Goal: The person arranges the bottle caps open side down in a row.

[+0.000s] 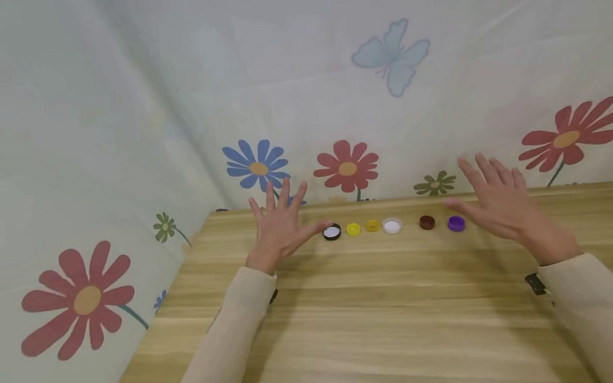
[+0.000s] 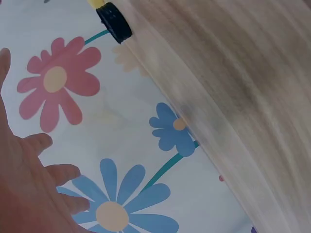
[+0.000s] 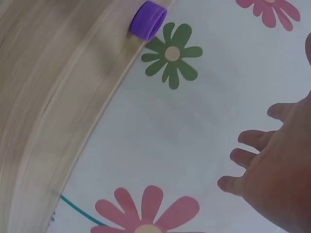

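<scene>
Several bottle caps lie in a row near the table's far edge. From left to right come a black cap (image 1: 332, 232) with a pale inside, a yellow cap (image 1: 353, 229), an orange-yellow cap (image 1: 372, 225), a white cap (image 1: 392, 226), a dark brown cap (image 1: 427, 223) and a purple cap (image 1: 456, 224). My left hand (image 1: 281, 226), fingers spread, is over the table left of the row, its thumb tip overlapping the black cap in the head view; whether it touches cannot be told. My right hand (image 1: 499, 204), also spread and holding nothing, hovers right of the purple cap.
The wood-grain table (image 1: 379, 317) reaches from the near side to a pale curtain (image 1: 298, 67) printed with flowers and a butterfly. The curtain hangs just behind the far edge and along the left. A dark wrist strap (image 1: 535, 284) shows below the right sleeve.
</scene>
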A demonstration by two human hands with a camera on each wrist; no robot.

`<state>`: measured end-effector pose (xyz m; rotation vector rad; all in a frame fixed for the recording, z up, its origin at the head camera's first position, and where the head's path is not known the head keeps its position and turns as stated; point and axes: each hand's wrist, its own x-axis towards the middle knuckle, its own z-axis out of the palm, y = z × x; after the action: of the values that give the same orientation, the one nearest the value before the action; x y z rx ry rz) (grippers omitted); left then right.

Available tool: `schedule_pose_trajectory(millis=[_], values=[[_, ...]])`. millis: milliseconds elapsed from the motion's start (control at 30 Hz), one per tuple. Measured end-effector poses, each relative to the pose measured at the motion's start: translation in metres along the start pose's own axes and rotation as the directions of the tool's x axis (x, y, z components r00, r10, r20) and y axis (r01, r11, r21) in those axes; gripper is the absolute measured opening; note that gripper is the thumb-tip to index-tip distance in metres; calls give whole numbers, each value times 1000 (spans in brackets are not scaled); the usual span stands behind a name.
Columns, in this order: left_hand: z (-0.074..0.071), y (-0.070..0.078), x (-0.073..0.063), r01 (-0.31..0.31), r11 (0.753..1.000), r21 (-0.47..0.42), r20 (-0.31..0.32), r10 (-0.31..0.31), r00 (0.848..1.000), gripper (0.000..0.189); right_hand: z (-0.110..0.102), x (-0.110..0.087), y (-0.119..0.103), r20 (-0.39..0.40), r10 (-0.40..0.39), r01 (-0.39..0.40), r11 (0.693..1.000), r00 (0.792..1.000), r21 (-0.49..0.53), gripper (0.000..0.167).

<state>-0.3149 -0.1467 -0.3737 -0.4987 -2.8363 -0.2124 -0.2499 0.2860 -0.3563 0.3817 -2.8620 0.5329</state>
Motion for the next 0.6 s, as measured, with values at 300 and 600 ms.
schedule_pose_trajectory(millis=[300, 600], values=[[-6, 2, 5, 16, 1000, -11, -13, -16, 1000, 109, 11, 16, -21, -60, -102, 111, 979, 993, 173, 91], [-11, -2, 8, 10, 984, -176, -63, -22, 998, 106, 19, 36, -58, -51, -121, 131, 931, 991, 340, 86]])
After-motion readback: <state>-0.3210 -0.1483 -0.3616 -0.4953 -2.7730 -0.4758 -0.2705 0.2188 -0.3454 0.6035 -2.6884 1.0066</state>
